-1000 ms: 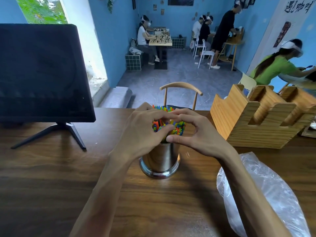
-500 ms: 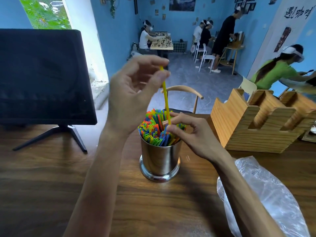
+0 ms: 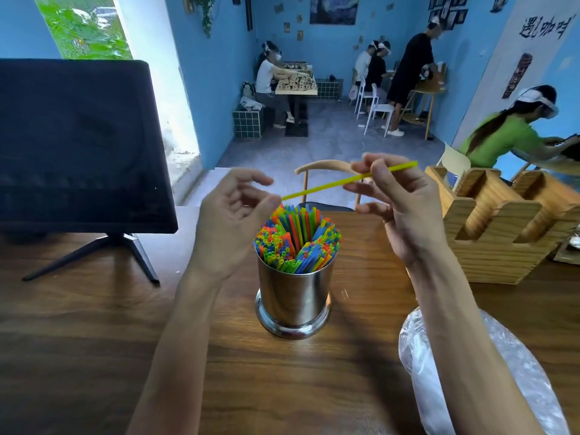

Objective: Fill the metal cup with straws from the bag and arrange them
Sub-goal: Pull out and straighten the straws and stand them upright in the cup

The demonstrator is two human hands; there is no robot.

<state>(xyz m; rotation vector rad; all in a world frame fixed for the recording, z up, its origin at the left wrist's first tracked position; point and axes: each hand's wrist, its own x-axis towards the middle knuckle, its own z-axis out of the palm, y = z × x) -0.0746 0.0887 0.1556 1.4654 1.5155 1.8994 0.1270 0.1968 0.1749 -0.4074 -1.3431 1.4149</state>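
A shiny metal cup (image 3: 293,301) stands on the wooden table (image 3: 78,356), packed with several coloured straws (image 3: 296,240) that lean in different directions. Above the cup a single yellow straw (image 3: 332,183) lies almost level, tilted up to the right. My right hand (image 3: 401,202) pinches it near its right end between thumb and fingers. My left hand (image 3: 232,215) is to the left of the cup with loosely curled fingers, and the straw's left end touches its thumb. The clear plastic bag (image 3: 508,381) lies crumpled at the lower right.
A black monitor (image 3: 78,142) on a stand fills the left side. A slotted wooden holder (image 3: 502,221) stands at the right. A wooden chair back (image 3: 326,166) rises behind the table. Several people work further back in the blue room.
My left hand lifted a yellow straw out of the cup. The straw has since swung from upright to nearly level and my right hand, which was at the cup's rim, now pinches it.
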